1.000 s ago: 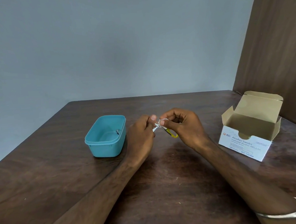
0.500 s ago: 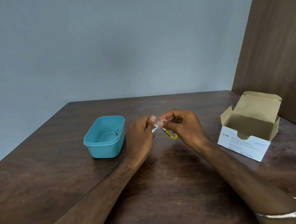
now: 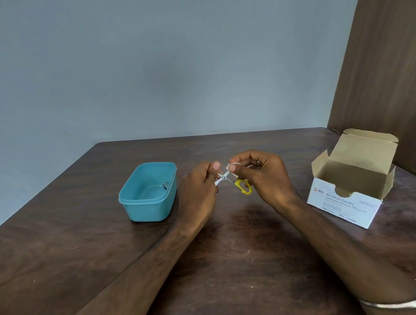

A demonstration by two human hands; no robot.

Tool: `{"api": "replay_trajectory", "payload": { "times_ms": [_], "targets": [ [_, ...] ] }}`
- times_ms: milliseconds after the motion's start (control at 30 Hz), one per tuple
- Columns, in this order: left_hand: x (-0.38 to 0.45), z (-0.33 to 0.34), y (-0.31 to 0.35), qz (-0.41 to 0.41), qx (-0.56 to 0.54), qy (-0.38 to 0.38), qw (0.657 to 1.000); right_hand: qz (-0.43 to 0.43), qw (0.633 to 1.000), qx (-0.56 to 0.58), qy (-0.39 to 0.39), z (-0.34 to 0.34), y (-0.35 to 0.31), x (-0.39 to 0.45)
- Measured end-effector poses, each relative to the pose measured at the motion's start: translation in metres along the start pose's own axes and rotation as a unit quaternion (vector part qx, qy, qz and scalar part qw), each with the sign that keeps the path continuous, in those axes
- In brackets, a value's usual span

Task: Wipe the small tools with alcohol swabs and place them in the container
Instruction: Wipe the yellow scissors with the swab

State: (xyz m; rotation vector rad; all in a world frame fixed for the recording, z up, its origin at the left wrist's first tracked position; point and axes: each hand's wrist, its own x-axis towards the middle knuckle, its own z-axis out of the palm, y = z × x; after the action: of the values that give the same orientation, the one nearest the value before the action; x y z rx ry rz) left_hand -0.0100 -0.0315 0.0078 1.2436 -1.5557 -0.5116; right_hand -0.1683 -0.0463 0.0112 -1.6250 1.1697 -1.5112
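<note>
Head camera is showing both hands meeting above the dark wooden table (image 3: 233,265), working on a small pair of scissors (image 3: 230,180) with yellow handles. The left hand (image 3: 199,194) is pinching one end of the scissors between curled fingers and thumb, so the metal part is sticking out just to the right of that thumb. The right hand (image 3: 264,178) is pinching a white alcohol swab (image 3: 232,166) between thumb and forefinger, and the swab is touching the metal just above the pivot. The yellow loops are hanging just below the right fingertips. Neither hand is relaxed; both are gripping.

As a judgement, the wiping of this tool is under way and not yet finished, since the swab is pressing on the metal and the scissors are being held clear of the container.

Left of the left knuckles, near but not touching, the teal container (image 3: 149,204) is sitting open with one small metal item (image 3: 164,185) already inside, too small to identify. That suggests one tool is done. Well to the right of the right hand, the opened swab box (image 3: 346,202) is standing. No other loose tools are showing, so dropping the scissors in may be the last step.
</note>
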Motion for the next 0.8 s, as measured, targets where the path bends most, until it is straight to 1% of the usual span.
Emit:
{"api": "replay_trajectory", "payload": {
  "times_ms": [133,267,400,600,700,800],
  "targets": [
    [-0.0015,-0.0016,0.0012,0.008,0.006,0.0,1.0,0.0,1.0,-0.005,-0.02,0.0013,-0.0018,-0.0014],
    [-0.0007,-0.0011,-0.0002,0.005,0.003,0.001,1.0,0.012,1.0,0.024,0.005,0.0007,-0.0026,-0.001],
    [-0.0002,-0.0011,-0.0012,0.003,0.002,0.002,1.0,0.01,1.0,0.023,0.005,0.0006,-0.0041,-0.0017],
    [0.0002,-0.0006,0.0009,-0.009,-0.01,-0.009,1.0,0.029,0.998,0.056,0.016,0.0,-0.0077,-0.0011],
    [0.0001,-0.0014,0.0025,-0.042,-0.071,-0.021,0.996,0.045,0.995,0.083,0.026,0.0002,-0.0091,-0.001],
    [0.0021,-0.0043,0.0061,-0.102,-0.18,-0.029,0.978,0.056,0.992,0.105,0.047,-0.0007,-0.0096,-0.0004]
  ]
}}
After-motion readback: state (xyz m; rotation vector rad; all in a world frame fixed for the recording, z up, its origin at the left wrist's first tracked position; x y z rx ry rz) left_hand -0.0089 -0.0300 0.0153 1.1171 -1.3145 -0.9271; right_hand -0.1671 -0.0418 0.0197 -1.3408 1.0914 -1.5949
